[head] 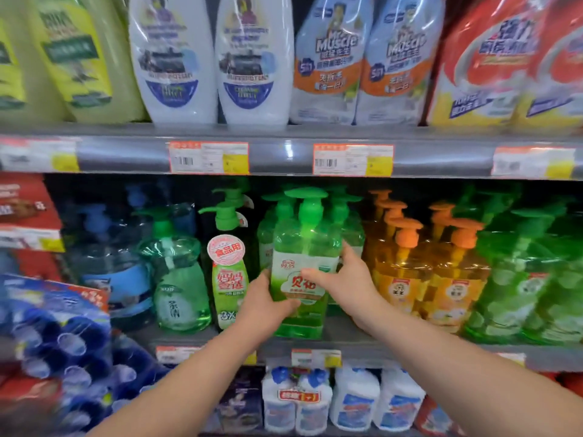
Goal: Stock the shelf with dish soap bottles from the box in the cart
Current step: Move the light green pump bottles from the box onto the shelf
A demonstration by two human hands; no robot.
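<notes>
both hands clasp a green pump bottle [299,272] at the shelf's near edge [362,345]: left hand [268,305] and right hand [339,279] curled round its label. full, likely heavy, slick plastic; grip the body, not the pump.

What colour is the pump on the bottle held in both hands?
Bright green pump on the bottle; head view shows it.

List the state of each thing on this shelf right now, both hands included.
green dish soap bottle: upright at the front of the shelf, held from both sides, pump cap on.
left hand: grips the bottle's left side.
right hand: grips the bottle's right side, thumb across the label.
orange pump bottles: upright in rows, right of it.
slim green bottle: upright, left of it.
</notes>
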